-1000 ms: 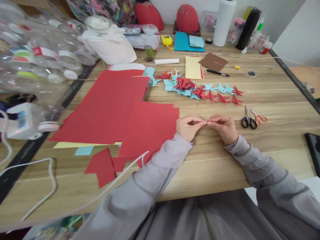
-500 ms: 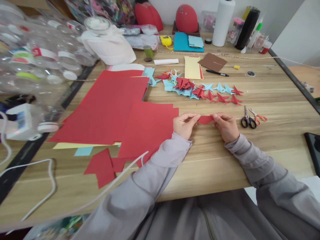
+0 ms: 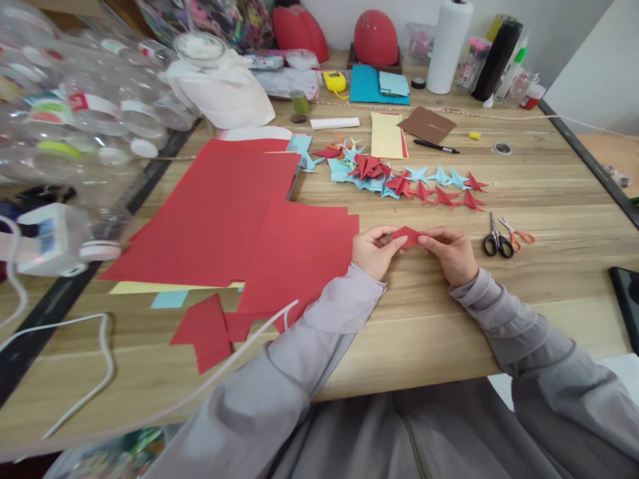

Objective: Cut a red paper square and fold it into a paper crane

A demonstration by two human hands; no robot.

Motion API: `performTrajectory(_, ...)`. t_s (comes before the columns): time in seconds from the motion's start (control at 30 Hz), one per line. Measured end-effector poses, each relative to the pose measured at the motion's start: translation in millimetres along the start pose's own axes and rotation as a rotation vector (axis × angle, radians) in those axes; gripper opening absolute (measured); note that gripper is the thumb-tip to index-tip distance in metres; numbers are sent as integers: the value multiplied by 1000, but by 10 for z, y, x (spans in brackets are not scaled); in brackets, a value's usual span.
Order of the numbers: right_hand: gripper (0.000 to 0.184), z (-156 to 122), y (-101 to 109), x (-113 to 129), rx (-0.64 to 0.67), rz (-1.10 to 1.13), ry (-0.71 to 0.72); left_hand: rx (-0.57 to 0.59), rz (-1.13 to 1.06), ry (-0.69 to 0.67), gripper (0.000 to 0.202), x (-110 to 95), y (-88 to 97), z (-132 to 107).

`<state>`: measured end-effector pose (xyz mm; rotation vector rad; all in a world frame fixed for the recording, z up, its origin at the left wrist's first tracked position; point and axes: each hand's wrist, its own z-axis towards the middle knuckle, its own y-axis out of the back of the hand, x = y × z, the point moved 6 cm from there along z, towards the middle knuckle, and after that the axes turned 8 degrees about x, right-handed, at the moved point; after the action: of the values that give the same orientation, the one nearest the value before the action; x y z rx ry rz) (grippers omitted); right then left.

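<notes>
A small folded piece of red paper [image 3: 408, 235] is held just above the wooden table [image 3: 439, 332] between both hands. My left hand [image 3: 374, 251] pinches its left end and my right hand [image 3: 449, 253] pinches its right end, fingertips close together. Both wrists rest near the table, in grey sleeves. Large red paper sheets [image 3: 239, 213] lie directly left of my left hand. A row of folded red and blue paper figures [image 3: 414, 183] lies beyond the hands.
Two pairs of scissors [image 3: 506, 238] lie right of my right hand. A black pen [image 3: 435, 145], yellow paper [image 3: 385, 134] and brown card [image 3: 427, 124] sit farther back. Plastic bottles [image 3: 74, 113] crowd the left. Red scraps [image 3: 210, 329] and a white cable [image 3: 100, 372] lie near the front edge. A dark tablet [image 3: 628, 299] is at the right.
The red paper was pinched thin between the fingertips, then spread flat between the hands, and now it is folded smaller with the hands drawn closer together.
</notes>
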<state>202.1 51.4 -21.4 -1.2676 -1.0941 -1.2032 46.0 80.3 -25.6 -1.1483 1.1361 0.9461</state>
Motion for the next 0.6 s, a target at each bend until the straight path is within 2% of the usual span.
performTrajectory(0.2,27,-12,-70,29,92,-45,-70,-51,14,-37,23,-67,30,4)
performTrajectory(0.33,26,-13,-44,15,68,16,-67,53,-79,2,36,-27,-44,3)
performTrajectory(0.43,25,-12,-48,2,75,36,-72,143,-59,17,25,-37,-104,-13)
performTrajectory(0.6,27,-13,-59,5,85,33,-82,125,-86,48,31,-37,-106,-30)
